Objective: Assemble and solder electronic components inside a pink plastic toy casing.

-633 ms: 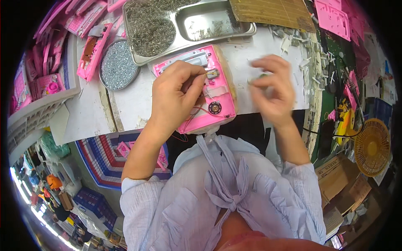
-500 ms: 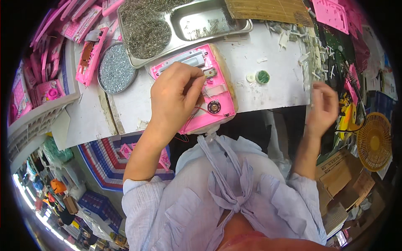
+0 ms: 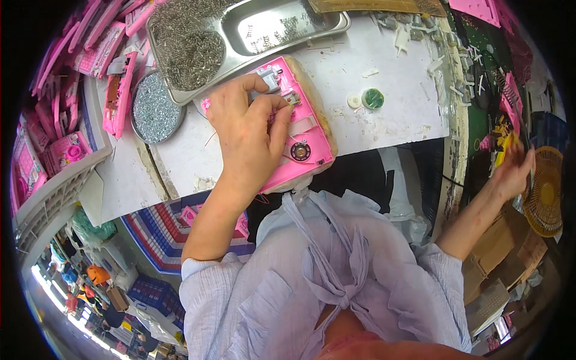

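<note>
On the table before me lies an open pink plastic casing (image 3: pixel 319 139), resting on a pale padded block. It holds a round black speaker (image 3: pixel 300 151), a grey plastic piece, a flat ribbon and thin wires. My left hand (image 3: pixel 249 123) lies over the casing's left part, thumb and index finger pinched at a small metal part (image 3: pixel 292 98) inside it. The fingers partly hide that spot. Far to the right, my right hand (image 3: pixel 510 174) reaches beside a yellow tool (image 3: pixel 507 147) and a dark cord (image 3: pixel 521 114). Blur hides whether its fingers grip either.
A steel tray (image 3: pixel 288 41) with springs stands at the back, beside a round dish of screws (image 3: pixel 157 108). Pink casings (image 3: pixel 66 135) fill a crate at left. A green round container (image 3: pixel 372 99) is right of the casing. A yellow fan (image 3: pixel 545 195) stands far right.
My right hand has swung outward to the right, from the table's edge to the yellow tool. My left hand stays at the casing, its fingers spread a little more over the grey piece.
</note>
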`<move>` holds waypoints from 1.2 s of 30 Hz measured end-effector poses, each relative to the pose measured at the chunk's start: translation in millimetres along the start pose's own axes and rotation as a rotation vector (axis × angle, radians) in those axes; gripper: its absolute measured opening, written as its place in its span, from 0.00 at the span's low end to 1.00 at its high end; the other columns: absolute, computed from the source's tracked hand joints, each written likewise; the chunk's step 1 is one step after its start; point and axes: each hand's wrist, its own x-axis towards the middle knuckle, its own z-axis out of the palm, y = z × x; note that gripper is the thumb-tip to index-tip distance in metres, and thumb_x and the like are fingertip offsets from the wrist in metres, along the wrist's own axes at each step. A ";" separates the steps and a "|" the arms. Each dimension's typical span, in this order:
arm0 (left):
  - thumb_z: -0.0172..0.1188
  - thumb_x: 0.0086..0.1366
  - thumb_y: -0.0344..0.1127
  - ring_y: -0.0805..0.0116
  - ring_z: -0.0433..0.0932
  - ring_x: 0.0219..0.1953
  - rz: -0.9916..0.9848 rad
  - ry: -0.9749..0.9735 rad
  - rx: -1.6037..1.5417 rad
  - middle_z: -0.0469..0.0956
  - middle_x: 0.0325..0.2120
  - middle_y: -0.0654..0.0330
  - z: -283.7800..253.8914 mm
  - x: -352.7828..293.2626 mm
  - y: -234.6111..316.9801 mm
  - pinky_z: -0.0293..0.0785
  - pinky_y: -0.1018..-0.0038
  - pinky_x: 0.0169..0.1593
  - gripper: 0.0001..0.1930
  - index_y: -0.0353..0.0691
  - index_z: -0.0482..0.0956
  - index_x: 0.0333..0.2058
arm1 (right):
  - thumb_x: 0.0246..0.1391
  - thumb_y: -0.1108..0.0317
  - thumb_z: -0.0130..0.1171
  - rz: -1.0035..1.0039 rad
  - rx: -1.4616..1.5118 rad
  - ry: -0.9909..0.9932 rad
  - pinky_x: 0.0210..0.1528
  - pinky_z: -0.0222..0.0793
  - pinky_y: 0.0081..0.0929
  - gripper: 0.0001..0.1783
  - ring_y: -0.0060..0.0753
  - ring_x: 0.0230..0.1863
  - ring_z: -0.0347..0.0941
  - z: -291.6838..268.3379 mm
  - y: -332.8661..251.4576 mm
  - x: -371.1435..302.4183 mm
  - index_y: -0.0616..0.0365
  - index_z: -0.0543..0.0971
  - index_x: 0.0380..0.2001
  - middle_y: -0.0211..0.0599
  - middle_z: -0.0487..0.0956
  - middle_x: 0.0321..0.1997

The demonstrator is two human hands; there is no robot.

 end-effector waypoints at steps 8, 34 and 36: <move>0.71 0.54 0.31 0.54 0.68 0.45 0.037 0.005 0.038 0.74 0.43 0.59 2.5 -0.3 -2.5 0.59 0.59 0.49 0.07 0.44 0.82 0.32 | 0.63 0.60 0.59 0.246 0.327 -0.631 0.31 0.66 0.23 0.19 0.26 0.28 0.68 75.9 -38.2 -159.5 0.62 0.75 0.50 0.42 0.78 0.34; 0.71 0.54 0.32 0.56 0.69 0.46 -0.009 -0.036 0.089 0.74 0.44 0.58 -1.9 0.5 2.4 0.60 0.62 0.52 0.07 0.42 0.84 0.33 | 0.51 0.75 0.73 -0.084 0.144 -1.209 0.29 0.70 0.17 0.15 0.20 0.26 0.77 146.4 -34.2 -228.6 0.63 0.81 0.42 0.36 0.84 0.35; 0.72 0.55 0.31 0.57 0.69 0.46 -0.011 -0.049 0.097 0.74 0.44 0.57 -2.6 2.0 3.6 0.60 0.63 0.53 0.07 0.42 0.84 0.33 | 0.51 0.75 0.73 -0.085 0.133 -1.215 0.29 0.70 0.18 0.15 0.20 0.26 0.77 146.4 -36.2 -227.7 0.63 0.81 0.42 0.37 0.84 0.35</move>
